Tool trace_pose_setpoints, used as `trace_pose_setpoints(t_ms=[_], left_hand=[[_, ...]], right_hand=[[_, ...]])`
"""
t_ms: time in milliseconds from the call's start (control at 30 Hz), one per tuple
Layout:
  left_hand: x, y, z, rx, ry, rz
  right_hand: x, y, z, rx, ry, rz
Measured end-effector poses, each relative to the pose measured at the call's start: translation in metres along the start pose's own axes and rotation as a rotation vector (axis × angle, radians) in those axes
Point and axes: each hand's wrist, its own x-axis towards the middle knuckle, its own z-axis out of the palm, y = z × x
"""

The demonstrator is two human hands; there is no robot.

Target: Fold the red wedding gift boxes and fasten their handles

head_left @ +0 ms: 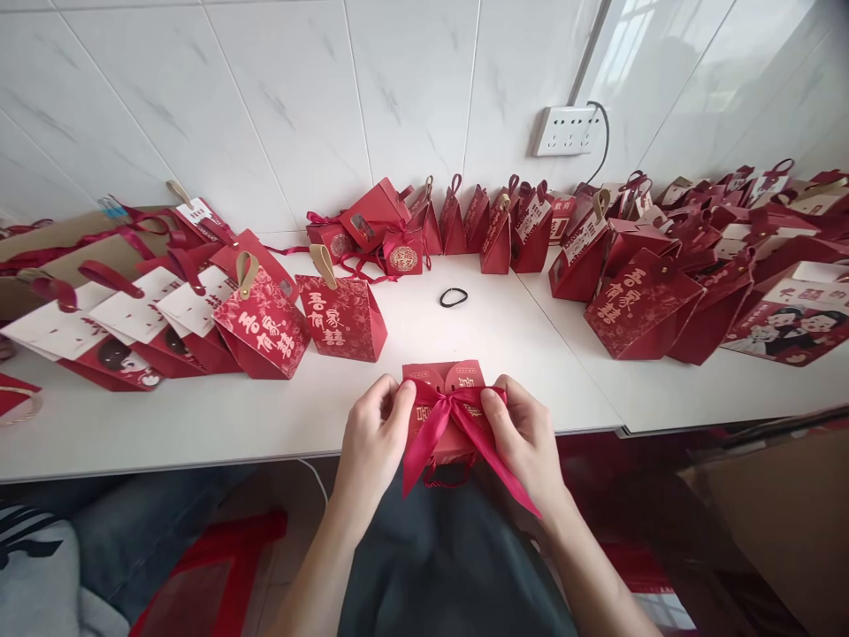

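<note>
A small red gift box (443, 379) rests at the near edge of the white table (199, 425), wrapped with a red satin ribbon (451, 416) crossed in a knot on top. My left hand (372, 438) pinches the ribbon on the box's left side. On the right side my right hand (523, 433) pinches the ribbon too. Two loose ribbon tails hang down over my dark lap, one to the left, one long to the right.
Several red gift bags (341, 314) stand or lie along the table's left, back and right. A black hair band (454, 297) lies mid-table. A white power socket (567, 130) hangs on the tiled wall. Red plastic stool (218, 566) below left.
</note>
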Motion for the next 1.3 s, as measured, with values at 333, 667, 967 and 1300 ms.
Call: trace_pose_setpoints(t_ms=[333, 667, 967, 1300], left_hand=[[-0.006, -0.013, 0.021, -0.359, 0.175, 0.023], [0.003, -0.022, 0.011, -0.431, 0.075, -0.023], [0.004, -0.016, -0.001, -0.27, 0.006, -0.048], [-0.025, 0.007, 0.005, 0.035, 0.258, 0.772]], right_hand=[[0.0, 0.003, 0.008, 0.398, -0.047, 0.138], [0.011, 0.027, -0.001, 0.601, -0.154, 0.087], [0.022, 0.032, -0.029, 0.184, -0.594, -0.062], [0.008, 0.024, -0.023, -0.045, -0.213, -0.438]])
